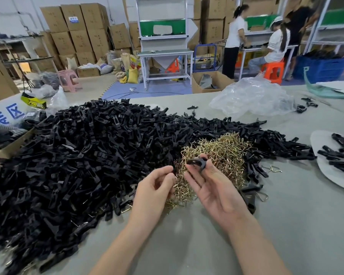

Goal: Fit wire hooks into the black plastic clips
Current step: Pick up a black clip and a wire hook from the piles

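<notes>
Right hand (pixel 213 189) pinches one black clip (pixel 197 162) at thumb and fingertips, over near edge of wire hook pile (pixel 216 153), clip's long axis crosswise, pointing at left hand (pixel 155 187); left fingers curled just left of clip, can't tell if they pinch a hook. Loose clip heap (pixel 87 155) left of pile; grey table (pixel 187 239); cardboard boxes (pixel 77 32) far behind pile
</notes>
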